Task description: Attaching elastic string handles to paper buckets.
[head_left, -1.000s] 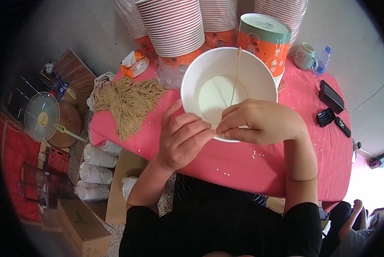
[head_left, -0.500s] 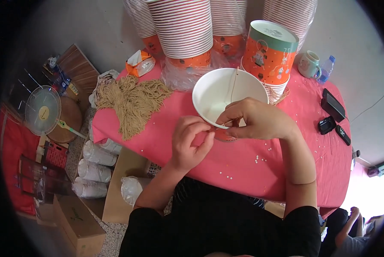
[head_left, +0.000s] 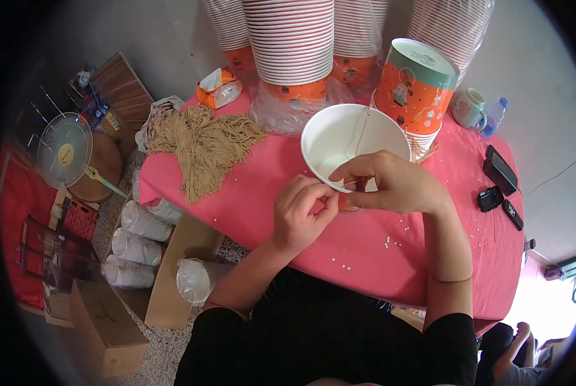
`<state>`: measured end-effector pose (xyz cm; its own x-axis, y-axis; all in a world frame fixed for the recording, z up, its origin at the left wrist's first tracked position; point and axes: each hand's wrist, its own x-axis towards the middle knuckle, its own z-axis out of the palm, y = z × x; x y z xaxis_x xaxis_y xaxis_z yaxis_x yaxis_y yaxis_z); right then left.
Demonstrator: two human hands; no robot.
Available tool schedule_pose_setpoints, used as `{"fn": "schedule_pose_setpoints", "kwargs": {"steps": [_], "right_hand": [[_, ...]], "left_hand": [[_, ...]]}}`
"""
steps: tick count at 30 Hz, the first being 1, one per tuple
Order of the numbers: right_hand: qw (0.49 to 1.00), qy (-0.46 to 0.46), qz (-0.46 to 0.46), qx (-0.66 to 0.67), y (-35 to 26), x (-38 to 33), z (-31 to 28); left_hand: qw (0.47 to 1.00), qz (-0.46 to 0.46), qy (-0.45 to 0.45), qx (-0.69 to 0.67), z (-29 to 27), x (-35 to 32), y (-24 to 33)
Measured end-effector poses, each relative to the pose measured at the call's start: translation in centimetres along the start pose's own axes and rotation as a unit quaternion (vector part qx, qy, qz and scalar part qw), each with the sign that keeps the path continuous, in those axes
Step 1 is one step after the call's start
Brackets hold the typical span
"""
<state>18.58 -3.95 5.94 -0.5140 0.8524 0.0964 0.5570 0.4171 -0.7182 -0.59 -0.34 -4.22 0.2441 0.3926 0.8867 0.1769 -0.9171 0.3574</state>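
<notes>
A white-lined paper bucket (head_left: 323, 145) stands mouth up at the middle of the pink-covered table. A thin brown cord (head_left: 364, 127) comes from its far rim and runs down inside, behind my right fingers. My right hand (head_left: 404, 183) reaches over the near rim, thumb outside and fingers inside, closed in a pinch where the cord leads. Just left of it, my left hand (head_left: 305, 213) pinches at the outside of the near rim. Whatever lies between its fingertips is too small to make out. Part of the bucket's orange outside wall is hidden by the hands.
A bundle of tan cords (head_left: 204, 148) lies left. Tall bucket stacks (head_left: 291, 45) and an upturned orange bucket (head_left: 413, 90) stand behind. At right are a mug (head_left: 469, 108), a plastic bottle (head_left: 495, 117) and a black remote (head_left: 512, 214). Small white dots (head_left: 387, 242) dot the cloth.
The whole view has shifted a little. Both hands stay at the bucket's near rim, the left fingertips now slightly closer to the right hand.
</notes>
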Motion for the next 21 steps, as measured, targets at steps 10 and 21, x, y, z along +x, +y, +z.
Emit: {"fn": "schedule_pose_setpoints", "kwargs": {"steps": [10, 21], "right_hand": [[0.997, 0.052, 0.048, -0.004, -0.5, -0.9, -1.1], [0.98, 0.188, -0.039, 0.045, -1.1, -0.8, 0.0]], "left_hand": [[0.966, -0.169, 0.013, -0.197, -2.6, -1.0, 0.3], [0.912, -0.206, 0.016, -0.354, -3.8, 3.5, 0.1]]}}
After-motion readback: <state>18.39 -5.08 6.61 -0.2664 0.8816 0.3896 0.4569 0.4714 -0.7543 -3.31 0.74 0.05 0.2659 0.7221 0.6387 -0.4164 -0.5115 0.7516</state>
